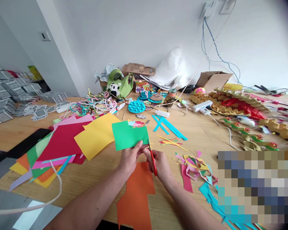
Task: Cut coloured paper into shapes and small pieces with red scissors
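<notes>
A green paper sheet (127, 135) is held up at the middle of the view, its lower edge pinched by my left hand (132, 156). My right hand (159, 161) grips red-handled scissors (153, 162), whose blades are at the sheet's right edge. The fingers of both hands meet below the sheet. Under them, orange paper (138, 195) with cut edges lies on the table. A yellow sheet (96, 135) and a red sheet (62, 142) lie to the left. Blue strips (170, 126) and thin yellow strips (174, 143) rest to the right.
Paper scraps (194, 169) lie right of my right arm. A black phone-like object (28, 142) is at the left edge, with a white cable (59, 191) crossing nearby. Behind are a green bag (121, 84), a blue textured disc (136, 106), a power strip (202, 106) and egg cartons (242, 105).
</notes>
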The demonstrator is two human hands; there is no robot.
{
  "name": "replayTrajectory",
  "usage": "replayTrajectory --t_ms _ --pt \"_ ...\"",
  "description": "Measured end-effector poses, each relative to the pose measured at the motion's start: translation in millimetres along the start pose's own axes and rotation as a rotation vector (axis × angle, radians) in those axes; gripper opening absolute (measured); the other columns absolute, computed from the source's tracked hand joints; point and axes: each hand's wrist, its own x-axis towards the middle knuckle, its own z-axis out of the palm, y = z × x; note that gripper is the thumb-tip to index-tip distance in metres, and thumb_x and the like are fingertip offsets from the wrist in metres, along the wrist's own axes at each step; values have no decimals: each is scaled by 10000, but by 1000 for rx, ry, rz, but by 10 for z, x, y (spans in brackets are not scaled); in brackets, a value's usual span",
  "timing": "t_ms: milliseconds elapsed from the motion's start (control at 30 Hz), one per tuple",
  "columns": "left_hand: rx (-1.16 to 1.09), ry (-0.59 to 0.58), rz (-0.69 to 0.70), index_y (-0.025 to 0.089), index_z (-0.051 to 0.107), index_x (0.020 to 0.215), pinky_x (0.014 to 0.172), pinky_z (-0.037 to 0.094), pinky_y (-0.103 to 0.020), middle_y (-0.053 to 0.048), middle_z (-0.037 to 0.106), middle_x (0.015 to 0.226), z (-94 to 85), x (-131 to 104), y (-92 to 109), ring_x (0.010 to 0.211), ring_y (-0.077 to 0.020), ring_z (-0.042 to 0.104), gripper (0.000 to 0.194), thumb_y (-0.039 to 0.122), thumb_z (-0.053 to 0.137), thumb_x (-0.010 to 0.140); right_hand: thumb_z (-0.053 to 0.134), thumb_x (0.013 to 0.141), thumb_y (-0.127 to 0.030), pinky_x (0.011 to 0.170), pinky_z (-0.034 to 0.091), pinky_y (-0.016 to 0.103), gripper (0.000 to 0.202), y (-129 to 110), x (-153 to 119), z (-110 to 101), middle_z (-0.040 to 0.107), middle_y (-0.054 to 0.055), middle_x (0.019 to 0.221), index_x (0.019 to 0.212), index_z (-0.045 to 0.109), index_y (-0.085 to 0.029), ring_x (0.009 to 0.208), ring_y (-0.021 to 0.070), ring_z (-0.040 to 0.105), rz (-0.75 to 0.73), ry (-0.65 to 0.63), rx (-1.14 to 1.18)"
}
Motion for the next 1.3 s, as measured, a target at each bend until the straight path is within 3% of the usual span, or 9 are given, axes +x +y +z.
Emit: replayTrajectory --t_ms 833,1033,1300 --pt "118 -18 66 157 655 1001 763 563 -378 -81 717 945 -29 -2 -32 793 -227 687 378 317 761 675 456 784 -721 359 297 202 583 -18 3 -5 527 17 385 570 475 -180 323 102 436 32 -21 40" --pt "108 -7 54 149 635 1054 764 559 -379 -69 714 905 -18 2 -17 754 -210 685 448 313 772 660 454 796 -708 359 304 196 574 9 -2 10 520 9 378 570 471 -180 318 100 436 21 -6 41" --pt "155 -67 75 143 649 816 756 553 -363 -64 711 860 -62 6 -72 743 -199 664 269 350 751 678 475 788 -701 351 312 194 570 -19 10 -14 525 13 380 578 501 -172 322 106 455 45 2 54"
